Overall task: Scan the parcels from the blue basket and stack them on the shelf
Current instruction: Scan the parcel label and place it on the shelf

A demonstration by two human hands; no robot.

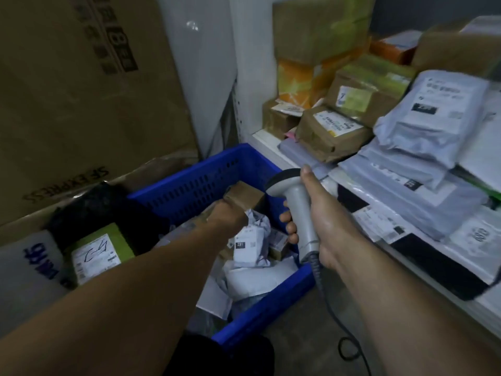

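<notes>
One scanner (pixel 298 202) upright in right hand (pixel 330 213), head toward blue basket (pixel 189 185)

The left hand (pixel 229 217) reaches down into the blue basket (pixel 189 183) near centre, its fingers hidden between a small brown box (pixel 245 194) and a white bagged parcel (pixel 248 245) marked 231. Just toward 3 o'clock, the right hand (pixel 322 213) grips a grey scanner (pixel 295 194) by its handle. The shelf (pixel 267 139), from 1 to 4 o'clock, carries stacked parcels (pixel 428 118).

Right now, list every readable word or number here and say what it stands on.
"SF EXPRESS": upside down on the big cardboard box.
"231": on the grey mailer in the blue basket.
"C-4": handwritten on the green-taped box.
Labels on the shelf parcels: too blurred.
</notes>
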